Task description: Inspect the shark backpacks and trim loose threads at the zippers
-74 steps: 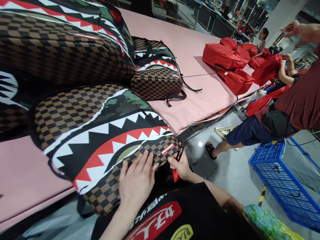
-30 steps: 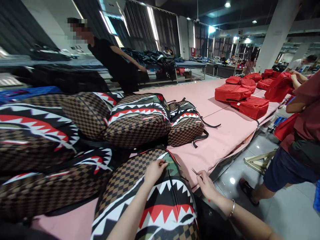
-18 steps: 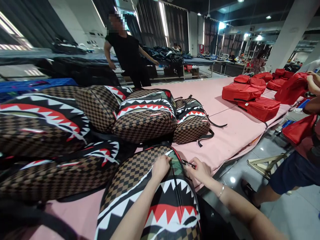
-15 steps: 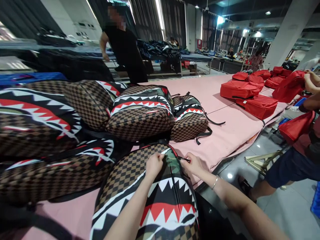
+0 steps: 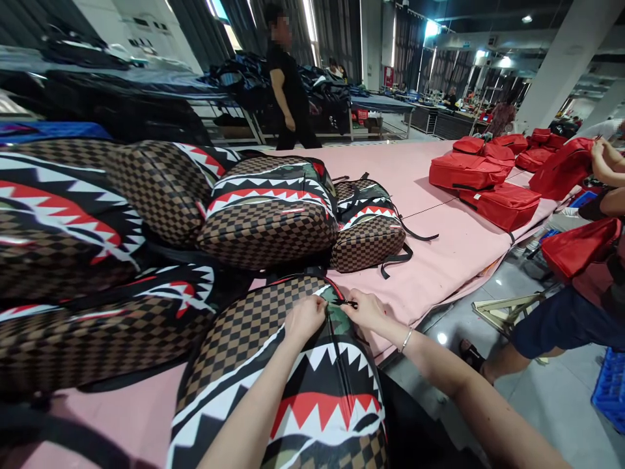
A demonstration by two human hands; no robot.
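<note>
Head view: shark-mouth backpack (image 5: 293,397), at near edge of pink desk (image 5: 439,260); left hand (image 5: 305,318), fingers pinching its top seam; right hand (image 5: 367,310), fingers closed round black thread snips (image 5: 346,302) touching that seam. Step, apparently: trimming a stray thread; next calls for blades kept off fabric.

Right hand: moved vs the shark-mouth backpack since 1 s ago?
Yes. The right hand, holding small black snips, came in leftward from the pink table edge onto the top of the checkered brown shark-mouth backpack, beside the left hand.
</note>
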